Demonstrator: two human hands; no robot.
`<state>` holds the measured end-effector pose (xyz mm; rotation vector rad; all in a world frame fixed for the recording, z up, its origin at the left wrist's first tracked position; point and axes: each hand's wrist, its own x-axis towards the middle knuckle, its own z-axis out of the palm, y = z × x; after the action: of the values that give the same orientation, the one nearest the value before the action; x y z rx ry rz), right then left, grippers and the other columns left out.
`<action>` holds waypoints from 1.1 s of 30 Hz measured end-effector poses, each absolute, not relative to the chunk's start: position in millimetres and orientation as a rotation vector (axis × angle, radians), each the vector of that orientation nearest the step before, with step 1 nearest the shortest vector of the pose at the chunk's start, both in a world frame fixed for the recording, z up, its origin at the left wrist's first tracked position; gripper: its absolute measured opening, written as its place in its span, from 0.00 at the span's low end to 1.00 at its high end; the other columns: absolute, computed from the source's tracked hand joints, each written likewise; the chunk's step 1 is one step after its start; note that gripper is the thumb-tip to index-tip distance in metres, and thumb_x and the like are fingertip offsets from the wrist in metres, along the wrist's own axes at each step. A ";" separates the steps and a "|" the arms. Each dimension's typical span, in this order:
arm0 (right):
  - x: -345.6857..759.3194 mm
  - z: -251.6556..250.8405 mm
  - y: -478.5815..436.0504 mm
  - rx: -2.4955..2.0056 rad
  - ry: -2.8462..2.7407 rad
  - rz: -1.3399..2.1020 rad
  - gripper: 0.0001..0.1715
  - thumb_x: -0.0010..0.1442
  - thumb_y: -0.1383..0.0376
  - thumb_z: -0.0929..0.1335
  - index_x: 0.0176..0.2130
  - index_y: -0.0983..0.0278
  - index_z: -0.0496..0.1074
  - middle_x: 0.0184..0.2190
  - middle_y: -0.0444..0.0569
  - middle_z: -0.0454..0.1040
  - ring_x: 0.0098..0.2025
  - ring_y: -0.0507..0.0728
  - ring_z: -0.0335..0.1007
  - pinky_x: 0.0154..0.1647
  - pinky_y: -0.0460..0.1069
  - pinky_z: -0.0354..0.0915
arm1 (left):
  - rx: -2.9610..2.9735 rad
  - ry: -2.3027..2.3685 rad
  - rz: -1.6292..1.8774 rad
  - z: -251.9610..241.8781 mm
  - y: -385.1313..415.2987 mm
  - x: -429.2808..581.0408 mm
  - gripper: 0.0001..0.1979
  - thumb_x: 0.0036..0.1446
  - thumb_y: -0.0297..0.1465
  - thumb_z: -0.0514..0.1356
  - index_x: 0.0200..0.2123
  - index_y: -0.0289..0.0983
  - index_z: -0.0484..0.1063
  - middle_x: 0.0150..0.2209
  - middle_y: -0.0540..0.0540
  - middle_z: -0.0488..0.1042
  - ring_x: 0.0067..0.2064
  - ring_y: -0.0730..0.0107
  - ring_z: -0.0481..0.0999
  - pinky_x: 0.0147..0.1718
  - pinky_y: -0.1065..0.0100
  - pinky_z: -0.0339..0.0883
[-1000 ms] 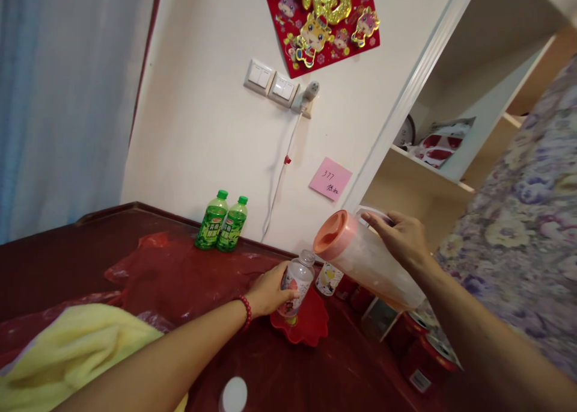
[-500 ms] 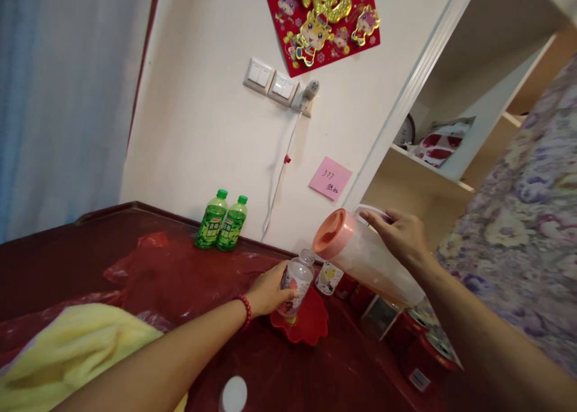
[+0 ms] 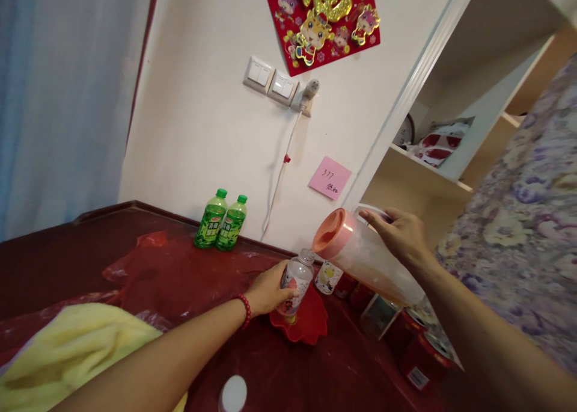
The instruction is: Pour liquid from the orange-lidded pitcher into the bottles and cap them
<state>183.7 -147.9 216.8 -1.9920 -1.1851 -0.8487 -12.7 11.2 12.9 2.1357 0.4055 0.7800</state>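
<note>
My left hand (image 3: 271, 290) is wrapped round a clear, uncapped bottle (image 3: 301, 273) with a printed label, held over a red scalloped plate (image 3: 311, 319). My right hand (image 3: 401, 234) grips the handle of a translucent pitcher (image 3: 369, 267). The pitcher is tipped to the left, its orange lid (image 3: 333, 231) close beside the bottle's mouth. Some brownish liquid lies along the pitcher's lower side. I cannot make out any stream between pitcher and bottle. A white cap (image 3: 234, 393) rests on the table near the front.
Two green drink bottles (image 3: 220, 221) stand against the wall. A labelled container (image 3: 328, 278) and several red cans (image 3: 426, 359) line the right side. On the left lie a yellow cloth (image 3: 85, 352) and red plastic sheeting (image 3: 175, 279). A white cord (image 3: 280, 174) hangs from the socket.
Almost nothing differs. Both hands, the bottle and the tilted pitcher keep the same positions; the view has shifted very slightly.
</note>
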 end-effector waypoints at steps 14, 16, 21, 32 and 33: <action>181.5 217.4 -148.9 -1.997 -1.186 -0.824 0.38 0.51 0.31 0.66 0.17 0.60 0.59 0.15 0.40 0.55 0.21 0.52 0.52 0.23 0.49 0.45 | 2.121 0.387 0.772 13.2 11.7 -13.0 0.31 0.50 0.29 0.66 0.59 0.40 0.67 0.58 0.43 0.75 0.57 0.55 0.75 0.59 0.60 0.64; 181.7 217.2 -148.7 -1.997 -1.190 -0.825 0.38 0.51 0.31 0.66 0.17 0.60 0.59 0.15 0.40 0.55 0.22 0.52 0.52 0.23 0.49 0.45 | 2.121 0.384 0.772 12.7 12.0 -12.9 0.31 0.50 0.29 0.66 0.59 0.40 0.67 0.58 0.42 0.74 0.57 0.55 0.75 0.59 0.60 0.64; 183.8 216.8 -148.1 -1.985 -1.198 -0.842 0.38 0.51 0.31 0.66 0.17 0.59 0.58 0.15 0.40 0.55 0.21 0.52 0.51 0.23 0.49 0.44 | 2.118 0.386 0.776 11.2 12.7 -13.0 0.31 0.50 0.29 0.66 0.59 0.40 0.67 0.58 0.42 0.74 0.56 0.55 0.74 0.59 0.59 0.63; 181.8 217.0 -148.3 -1.992 -1.195 -0.842 0.39 0.51 0.31 0.66 0.17 0.59 0.57 0.15 0.40 0.55 0.22 0.52 0.51 0.24 0.49 0.44 | 2.119 0.369 0.781 11.4 13.2 -12.4 0.31 0.50 0.29 0.66 0.58 0.41 0.67 0.58 0.42 0.74 0.56 0.55 0.75 0.59 0.60 0.64; 181.9 216.9 -148.0 -1.992 -1.196 -0.847 0.39 0.51 0.31 0.66 0.17 0.59 0.57 0.15 0.40 0.55 0.22 0.52 0.51 0.24 0.49 0.44 | 2.118 0.369 0.781 11.8 13.0 -12.6 0.31 0.50 0.29 0.66 0.58 0.41 0.67 0.58 0.42 0.74 0.56 0.55 0.75 0.59 0.60 0.63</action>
<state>181.9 -148.0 216.9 -1.9924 -1.1956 -0.8468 -12.6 13.0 11.8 2.1184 0.3688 0.7815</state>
